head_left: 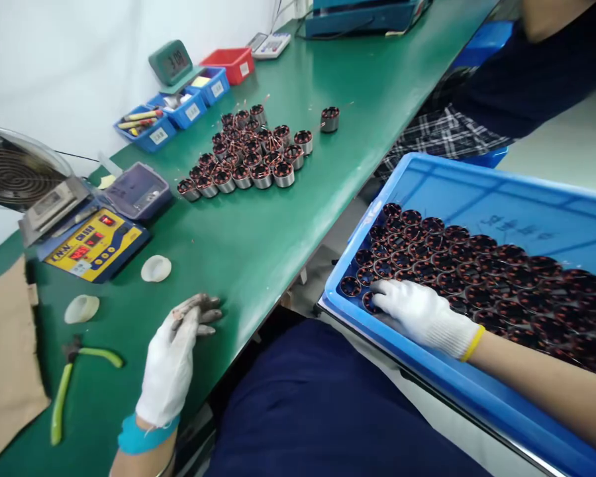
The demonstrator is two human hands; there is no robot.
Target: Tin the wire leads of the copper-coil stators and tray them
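My left hand (175, 354), in a white glove with dirty fingertips, rests flat near the front edge of the green bench (258, 238) and holds nothing. My right hand (422, 315), also gloved, reaches into a blue tray (501, 192) at my right and its fingers touch the small round copper-wound stators (457, 265) that fill the tray's near end. I cannot tell whether a stator is gripped. A cluster of similar stators (251, 156) stands farther back on the bench.
Green-handled cutters (67, 391) lie left of my left hand, with two white caps (155, 268) nearby. A yellow-faced soldering station (97, 242), a fan (10, 169), blue parts bins (179, 112) and a red bin (231, 63) line the back. Another person sits at the far right (526, 73).
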